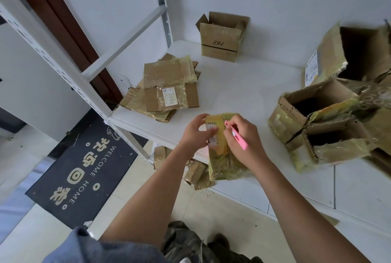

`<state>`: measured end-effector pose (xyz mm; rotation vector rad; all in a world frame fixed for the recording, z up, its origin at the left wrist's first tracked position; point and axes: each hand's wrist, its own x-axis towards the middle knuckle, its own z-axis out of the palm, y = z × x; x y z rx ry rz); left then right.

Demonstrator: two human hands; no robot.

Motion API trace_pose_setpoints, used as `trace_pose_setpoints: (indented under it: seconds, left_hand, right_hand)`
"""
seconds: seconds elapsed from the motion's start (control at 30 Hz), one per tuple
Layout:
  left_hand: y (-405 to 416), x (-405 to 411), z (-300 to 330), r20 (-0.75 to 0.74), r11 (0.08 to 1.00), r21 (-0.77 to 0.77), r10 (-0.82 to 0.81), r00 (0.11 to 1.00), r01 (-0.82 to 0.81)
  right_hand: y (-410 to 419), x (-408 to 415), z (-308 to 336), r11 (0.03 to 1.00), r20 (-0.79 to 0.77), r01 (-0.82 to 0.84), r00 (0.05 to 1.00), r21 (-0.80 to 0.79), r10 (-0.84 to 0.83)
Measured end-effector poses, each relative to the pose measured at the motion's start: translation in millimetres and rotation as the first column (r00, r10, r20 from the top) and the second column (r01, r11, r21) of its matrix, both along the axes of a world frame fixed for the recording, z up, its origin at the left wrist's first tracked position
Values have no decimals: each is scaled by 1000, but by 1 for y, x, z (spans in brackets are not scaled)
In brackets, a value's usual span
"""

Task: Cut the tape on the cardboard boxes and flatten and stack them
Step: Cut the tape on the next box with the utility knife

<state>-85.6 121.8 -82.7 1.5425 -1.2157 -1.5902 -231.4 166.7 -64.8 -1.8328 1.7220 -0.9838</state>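
left hand [195, 133] is gripping the taped box [220, 146], right hand [243, 138] is gripping the pink cutter [238, 136]; a flattened stack [167, 89] is lying beyond the box, several boxes [317, 123] still waiting.

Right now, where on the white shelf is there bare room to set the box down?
Bare shelf lies between the flattened stack, the AKF box and the held box. The right side is crowded with open boxes.
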Motion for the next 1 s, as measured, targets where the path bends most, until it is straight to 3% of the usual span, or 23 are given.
trace_pose_setpoints:
  seconds: [0.23,0.43,0.5,0.57,0.73,0.83,1.0]
  left_hand:
    - [4,-4,8,9,999,14,38,999,-38]
    - [6,-7,10,9,998,-6,60,998,-59]
    - [6,-8,11,18,997,-5,75,997,-75]
    - [6,-9,14,46,996,-7,88,995,-88]
    - [11,-15,22,118,992,-34,127,985,-124]
    - [10,-9,28,83,982,-10,188,979,-188]
    - [10,4,31,-17,919,133,376,927,-370]
  right_hand:
    - [50,-3,1,986,34,-39,999,162,34]
    - [112,-10,9,991,66,-93,994,97,87]
    - [123,-16,13,991,147,-90,986,103,74]
    - [129,-24,16,997,261,-36,965,63,18]
    - [130,-34,10,943,468,331,830,25,-304]
    - [122,-21,8,915,539,403,770,3,-341]
    - [92,6,4,874,543,471,768,-119,-340]
